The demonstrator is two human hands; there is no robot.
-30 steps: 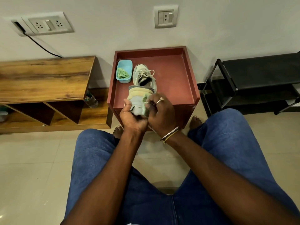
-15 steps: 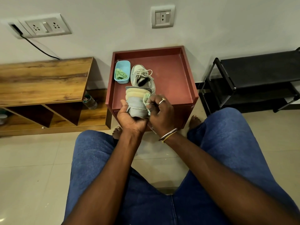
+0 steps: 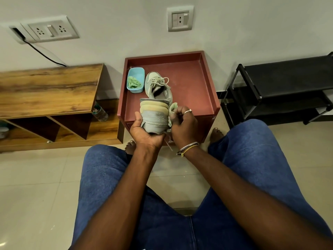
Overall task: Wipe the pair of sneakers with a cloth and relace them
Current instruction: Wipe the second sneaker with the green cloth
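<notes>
Pale wall point(image 3: 108, 24) and beige tiled floor point(image 3: 36, 195) were recorded as background. At far left, a socket plate point(image 3: 49, 30) with a black cable point(image 3: 45, 55) was noted above a wooden shelf unit point(image 3: 48, 89); a plastic bottle point(image 3: 100, 113) was seen at its lower right end.

At centre, a red worktop point(image 3: 194, 87) with a raised rim was found against the wall, below a wall switch point(image 3: 180, 18). On its rear left part, a blue tub point(image 3: 138, 73) holding a crumpled green rag point(image 3: 133, 83) was noted. Just beside it to the right, the second sneaker point(image 3: 158, 85) was resting upright, toe toward the wall, laces loose.

The held sneaker point(image 3: 155, 116) was observed above the worktop's near edge, yellowish sole uppermost, grey heel toward the camera. It was cupped from below by the left hand point(image 3: 144, 134), the grip curled round its underside. A pale green cloth point(image 3: 173, 107) was pinched in the grip of the right hand point(image 3: 183, 123) and pressed against the held sneaker's right side. A ring point(image 3: 187, 110) and bangles point(image 3: 188, 147) were noted on that hand and wrist.

At far right, a black rack point(image 3: 281, 87) was recorded. Blue jeans point(image 3: 108, 177) filled the foreground.
</notes>
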